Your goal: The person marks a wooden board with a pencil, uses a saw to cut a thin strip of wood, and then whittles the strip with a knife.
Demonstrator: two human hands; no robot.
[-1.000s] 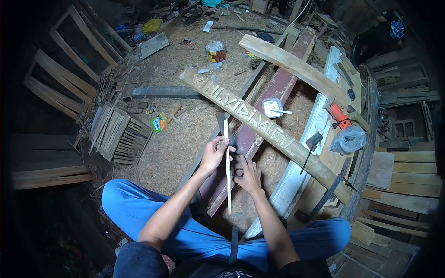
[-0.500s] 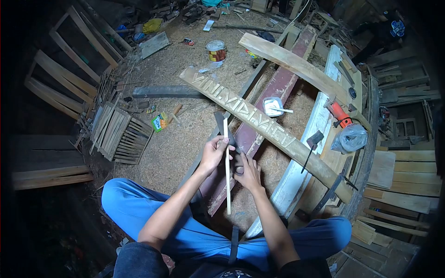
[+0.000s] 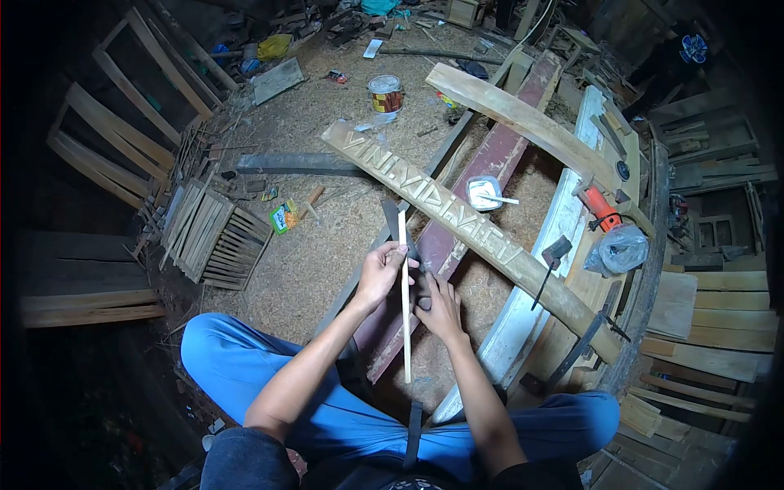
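Note:
A thin pale wooden strip [image 3: 406,327] stands nearly upright in the view, pinched by my left hand [image 3: 382,273] near its upper part. Beside it, my right hand [image 3: 439,306] has its fingers curled over the dark handle end of a dark-bladed tool [image 3: 390,214]. The strip and my left hand partly cover this tool, so its exact kind is hard to see. Just beyond my hands lies a long wooden board [image 3: 441,204] with raised letters, resting across a worn reddish beam [image 3: 449,241].
A white tub [image 3: 483,193] with a stick in it sits on the reddish beam. To the right are a red power tool [image 3: 600,206], a plastic bag [image 3: 623,247] and a clamp [image 3: 580,343]. A paint can [image 3: 385,94] and slatted wood [image 3: 216,237] lie beyond.
The whole view has shifted slightly. Both hands stay in almost the same place, with the wooden strip still in the left hand.

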